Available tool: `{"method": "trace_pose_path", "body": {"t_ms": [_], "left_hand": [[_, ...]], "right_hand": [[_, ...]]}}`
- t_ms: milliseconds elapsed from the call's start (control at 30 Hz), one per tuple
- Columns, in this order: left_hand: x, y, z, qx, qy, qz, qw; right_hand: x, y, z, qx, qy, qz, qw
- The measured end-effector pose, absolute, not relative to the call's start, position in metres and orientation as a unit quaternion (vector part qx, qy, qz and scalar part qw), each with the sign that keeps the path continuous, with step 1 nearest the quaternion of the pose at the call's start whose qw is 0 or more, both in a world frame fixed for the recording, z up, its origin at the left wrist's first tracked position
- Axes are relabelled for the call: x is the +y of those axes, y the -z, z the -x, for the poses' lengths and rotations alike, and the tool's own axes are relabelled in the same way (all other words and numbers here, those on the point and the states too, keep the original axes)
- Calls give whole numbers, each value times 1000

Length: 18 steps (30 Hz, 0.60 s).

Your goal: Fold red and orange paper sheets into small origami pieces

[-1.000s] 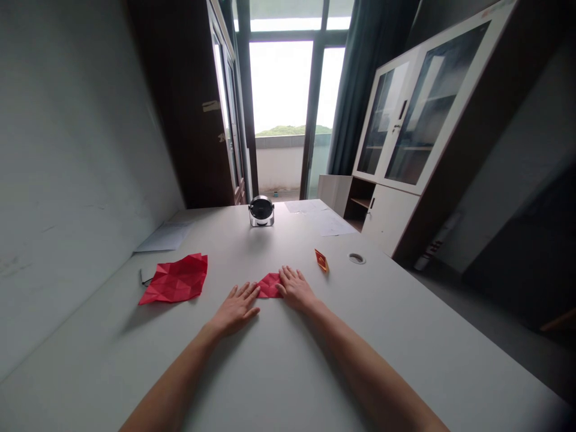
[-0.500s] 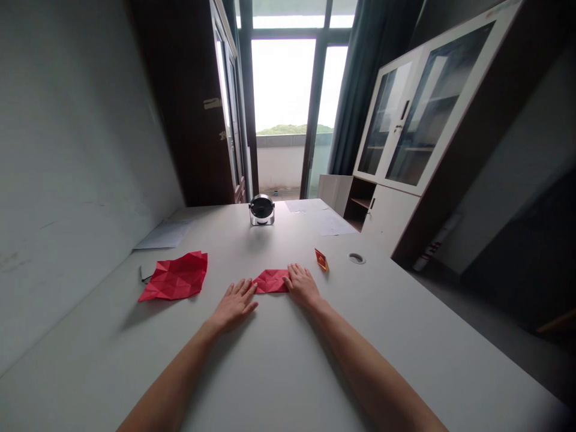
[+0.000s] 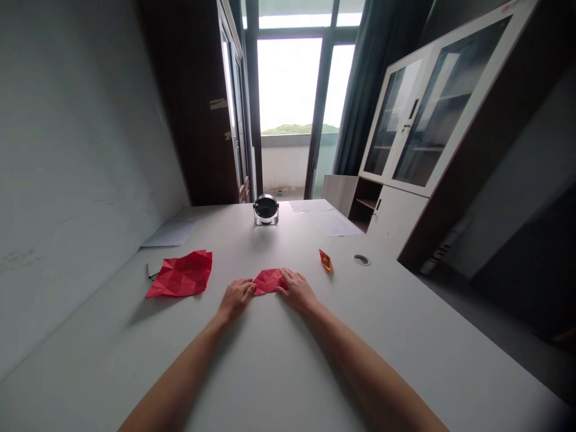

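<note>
A folded strip of red paper point(image 3: 267, 281) with crease lines lies on the white table between my hands. My left hand point(image 3: 236, 297) is closed at the paper's left end, with thumb and fingers pinching its corner. My right hand point(image 3: 297, 289) covers the right end, its fingers bent over the paper and the thumb at the near edge. That end is hidden under the fingers. Further left lies a larger creased red sheet point(image 3: 183, 275), opened out and uneven. A small orange-red folded piece point(image 3: 326, 261) stands to the right of my right hand.
A round black device on a silver stand point(image 3: 266, 209) is at the back of the table point(image 3: 252, 372). White papers point(image 3: 170, 233) lie at the back left, others point(image 3: 339, 225) at the back right. A cable hole point(image 3: 362, 260) sits near the right edge. Cabinets flank a window.
My left hand's spread fingers have drawn together onto the paper's left end. My right hand has bent its fingers over the other end. The paper is slightly turned, and the view has shifted a little.
</note>
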State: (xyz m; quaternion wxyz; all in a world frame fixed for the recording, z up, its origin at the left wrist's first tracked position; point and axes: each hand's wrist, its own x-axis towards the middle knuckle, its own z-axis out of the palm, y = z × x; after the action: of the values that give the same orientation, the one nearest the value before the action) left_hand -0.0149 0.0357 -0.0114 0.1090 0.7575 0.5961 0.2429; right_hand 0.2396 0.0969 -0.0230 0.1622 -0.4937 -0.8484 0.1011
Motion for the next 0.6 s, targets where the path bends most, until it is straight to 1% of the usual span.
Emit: {"method": "trace_pose_path", "body": {"t_ms": [67,233,400,533,600], "left_hand": [[37,8,12,609,-244,-748,102],[46,2,-2,677,-195,-706,73],[61,1,-19,691,-137,-703,98],[71,4,-28,691,-169,-694,112],[75,8,-30,690,-198,-682,138]], "right_hand": [[95,24,-238,-852,-99,485,172],[92,21,-236,-854,-92,469,205],[89,16,-237,-855,-107,452,230],[87,14,-237,-858,-108,443,238],[87,14,-237,-861,-106,437,239]]}}
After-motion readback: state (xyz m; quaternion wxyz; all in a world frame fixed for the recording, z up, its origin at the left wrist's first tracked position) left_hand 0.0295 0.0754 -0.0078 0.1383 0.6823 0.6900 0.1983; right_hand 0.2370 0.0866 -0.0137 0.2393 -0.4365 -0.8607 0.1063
